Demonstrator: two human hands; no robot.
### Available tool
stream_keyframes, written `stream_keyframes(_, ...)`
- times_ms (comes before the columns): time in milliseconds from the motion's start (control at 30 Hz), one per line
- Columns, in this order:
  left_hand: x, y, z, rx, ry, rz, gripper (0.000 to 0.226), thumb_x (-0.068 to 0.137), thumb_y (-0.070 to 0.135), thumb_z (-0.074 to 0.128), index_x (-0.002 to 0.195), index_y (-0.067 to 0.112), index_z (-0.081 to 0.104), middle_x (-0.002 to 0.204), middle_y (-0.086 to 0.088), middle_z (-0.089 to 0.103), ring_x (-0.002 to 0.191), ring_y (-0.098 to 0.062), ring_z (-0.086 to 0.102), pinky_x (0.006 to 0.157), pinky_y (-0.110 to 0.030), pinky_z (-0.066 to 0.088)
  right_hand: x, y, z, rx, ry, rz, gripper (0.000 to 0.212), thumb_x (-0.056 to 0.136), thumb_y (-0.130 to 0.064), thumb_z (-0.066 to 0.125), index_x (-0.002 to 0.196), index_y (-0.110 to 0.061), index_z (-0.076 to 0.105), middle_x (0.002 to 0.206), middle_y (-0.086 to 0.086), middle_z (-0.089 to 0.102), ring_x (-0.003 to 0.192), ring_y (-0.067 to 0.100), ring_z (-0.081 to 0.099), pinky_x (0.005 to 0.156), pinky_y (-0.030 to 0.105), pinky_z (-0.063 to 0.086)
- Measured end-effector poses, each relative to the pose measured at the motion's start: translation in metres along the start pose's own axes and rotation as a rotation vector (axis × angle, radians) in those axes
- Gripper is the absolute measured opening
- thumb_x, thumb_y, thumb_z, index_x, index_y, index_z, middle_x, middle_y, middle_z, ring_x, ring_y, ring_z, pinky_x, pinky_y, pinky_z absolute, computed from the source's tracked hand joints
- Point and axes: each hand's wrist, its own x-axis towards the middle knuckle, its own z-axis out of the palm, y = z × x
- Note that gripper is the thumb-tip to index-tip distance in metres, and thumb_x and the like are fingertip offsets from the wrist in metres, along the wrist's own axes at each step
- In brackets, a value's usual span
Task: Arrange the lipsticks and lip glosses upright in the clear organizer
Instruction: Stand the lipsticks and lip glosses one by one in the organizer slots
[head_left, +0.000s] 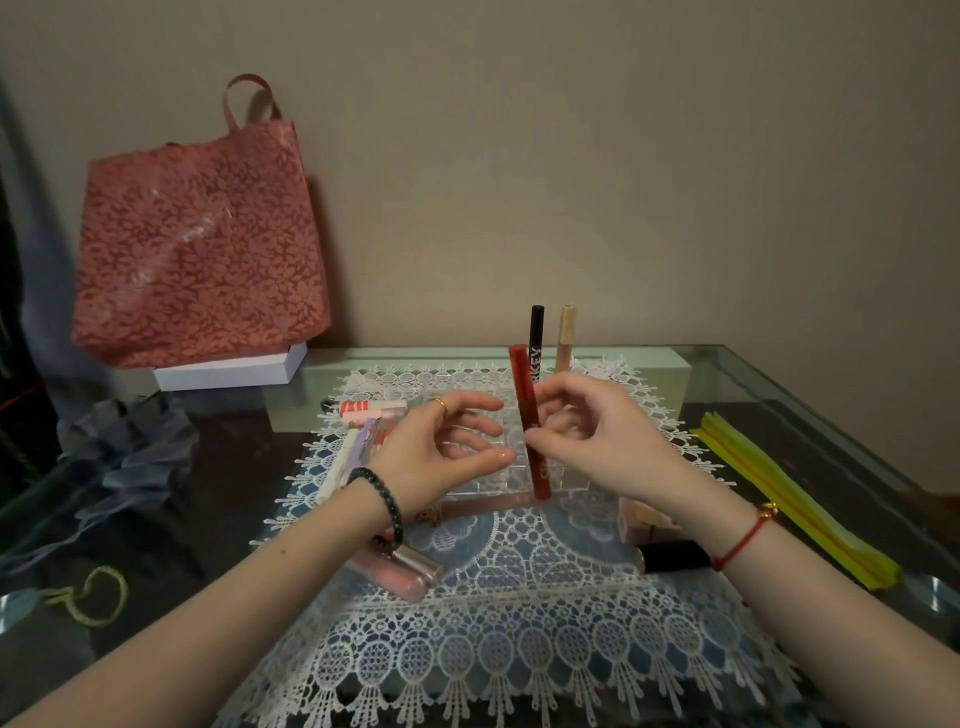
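Observation:
A long red lip gloss tube (527, 410) stands almost upright over the clear organizer (478, 480), pinched at its middle by my right hand (587, 431). My left hand (441, 441) hovers just left of it, fingers spread and holding nothing. A black tube (535, 332) and a beige tube (565, 338) stand upright at the organizer's back. Several lipsticks (358, 431) lie flat to the left, partly hidden by my left hand. Pink glosses (410, 569) lie under my left wrist. A black lipstick (670, 556) and a pale pink one (647, 522) lie under my right wrist.
Everything sits on a white lace doily (509, 597) on a glass table (208, 499). A red floral bag (197, 249) stands on a white box (234, 371) at the back left. Yellow strips (789, 493) lie at the right, grey fabric (124, 447) at the left.

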Motion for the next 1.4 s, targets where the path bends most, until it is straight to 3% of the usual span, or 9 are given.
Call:
stream_keyframes(267,0.008,0.001,0.014,-0.035,0.031,-0.030,0.026,0.071,0.015,0.073,0.088,0.027,0.057,0.083,0.004,0.065,0.069,0.004,0.063,0.068,-0.012,0.052,0.012,-0.009,-0.001,0.096,0.109,-0.028,0.022,0.076,-0.011,0.069,0.094,-0.018,0.060,0.079,-0.003,0.062,0.063,0.006,0.058,0.066,0.019,0.052)
stream_keyframes(467,0.024,0.000,0.012,-0.061,0.081,-0.010,0.018,0.072,0.012,0.072,0.084,0.019,0.061,0.078,-0.002,0.067,0.070,-0.011,0.065,0.071,-0.026,0.056,0.029,-0.018,-0.006,0.065,0.148,-0.096,0.024,0.077,-0.013,0.068,0.090,-0.029,0.056,0.076,-0.009,0.059,0.067,0.002,0.053,0.069,0.016,0.048)
stream_keyframes(600,0.043,0.002,0.005,-0.027,0.091,0.014,0.018,0.073,0.009,0.071,0.080,0.022,0.060,0.075,0.002,0.065,0.065,-0.004,0.063,0.067,-0.016,0.053,0.050,-0.029,-0.017,0.114,0.206,-0.147,0.019,0.079,-0.013,0.067,0.095,-0.023,0.060,0.083,0.002,0.062,0.070,0.007,0.054,0.069,0.015,0.048)
stream_keyframes(767,0.074,0.003,-0.007,0.000,0.129,0.025,0.018,0.074,0.012,0.071,0.079,0.024,0.059,0.075,0.004,0.064,0.061,-0.001,0.062,0.065,-0.011,0.051,0.083,-0.032,-0.029,0.094,0.246,-0.179,0.019,0.079,-0.010,0.067,0.096,-0.016,0.063,0.087,0.013,0.064,0.076,0.015,0.058,0.077,0.027,0.051)
stream_keyframes(933,0.103,0.002,-0.012,0.033,0.138,0.037,0.021,0.075,0.009,0.070,0.078,0.025,0.056,0.075,0.006,0.062,0.055,0.004,0.060,0.062,-0.008,0.050,0.112,-0.029,-0.039,0.054,0.253,-0.202,0.021,0.077,-0.005,0.068,0.094,-0.016,0.063,0.076,0.000,0.060,0.068,0.006,0.055,0.068,0.012,0.046)
stream_keyframes(1033,0.115,-0.002,-0.011,0.016,0.130,0.035,0.023,0.076,0.007,0.069,0.078,0.025,0.055,0.075,0.007,0.061,0.053,0.007,0.059,0.060,-0.006,0.048,0.126,-0.022,-0.041,0.044,0.264,-0.194,0.021,0.076,-0.004,0.069,0.091,-0.016,0.063,0.073,-0.004,0.060,0.066,0.004,0.055,0.070,0.015,0.046)
stream_keyframes(1233,0.126,-0.019,-0.006,-0.002,0.124,0.008,0.018,0.076,0.015,0.070,0.079,0.028,0.057,0.075,0.007,0.062,0.067,-0.002,0.060,0.075,-0.017,0.051,0.138,-0.003,-0.040,-0.004,0.241,-0.133,0.018,0.075,-0.008,0.071,0.089,-0.016,0.063,0.071,-0.004,0.062,0.055,-0.011,0.055,0.058,0.003,0.042)
stream_keyframes(1400,0.128,-0.032,-0.005,0.054,0.125,-0.013,0.016,0.075,0.019,0.071,0.080,0.029,0.058,0.076,0.007,0.065,0.077,-0.006,0.062,0.086,-0.028,0.049,0.142,0.010,-0.037,-0.043,0.218,-0.081,0.016,0.075,-0.014,0.071,0.090,-0.017,0.065,0.076,-0.001,0.067,0.057,-0.010,0.057,0.059,0.001,0.042)
